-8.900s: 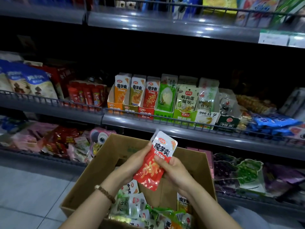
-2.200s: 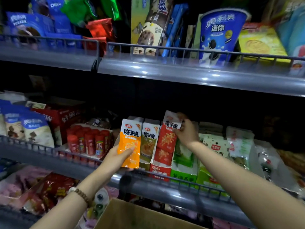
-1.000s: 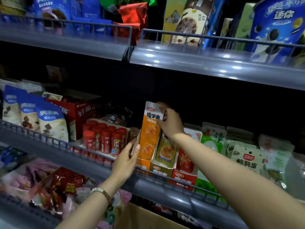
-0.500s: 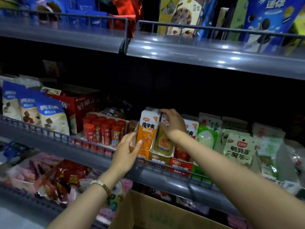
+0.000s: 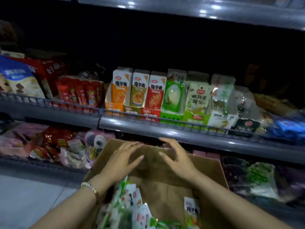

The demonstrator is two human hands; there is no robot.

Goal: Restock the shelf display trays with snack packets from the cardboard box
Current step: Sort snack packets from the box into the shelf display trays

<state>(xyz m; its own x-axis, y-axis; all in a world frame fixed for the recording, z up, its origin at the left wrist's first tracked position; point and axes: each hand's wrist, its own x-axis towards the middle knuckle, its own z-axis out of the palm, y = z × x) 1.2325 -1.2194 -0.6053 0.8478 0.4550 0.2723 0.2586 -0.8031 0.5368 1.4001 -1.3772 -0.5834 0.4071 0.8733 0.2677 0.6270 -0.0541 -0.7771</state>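
Observation:
On the middle shelf stand three display trays side by side: orange (image 5: 114, 106), olive (image 5: 132, 109) and red (image 5: 150, 113), each with upright snack packets; an orange packet (image 5: 121, 86) fronts the left one. Green and white trays (image 5: 171, 115) continue to the right. Below, the open cardboard box (image 5: 206, 169) holds several loose packets (image 5: 132, 202) at its near left and one (image 5: 192, 210) at the right. My left hand (image 5: 123, 160) and my right hand (image 5: 177, 158) hover over the box with fingers spread, holding nothing.
A wire rail (image 5: 181, 123) runs along the middle shelf's front edge. Red tubes (image 5: 79, 93) and blue bags (image 5: 18, 76) sit left of the trays. The lower shelf holds mixed bags (image 5: 49, 142) left and dark packets (image 5: 257, 176) right. Grey floor (image 5: 29, 199) lies at lower left.
Both hands left the orange packet standing in its tray and dropped from the shelf to above the box. The view tilted downward, bringing the box and its packets into sight.

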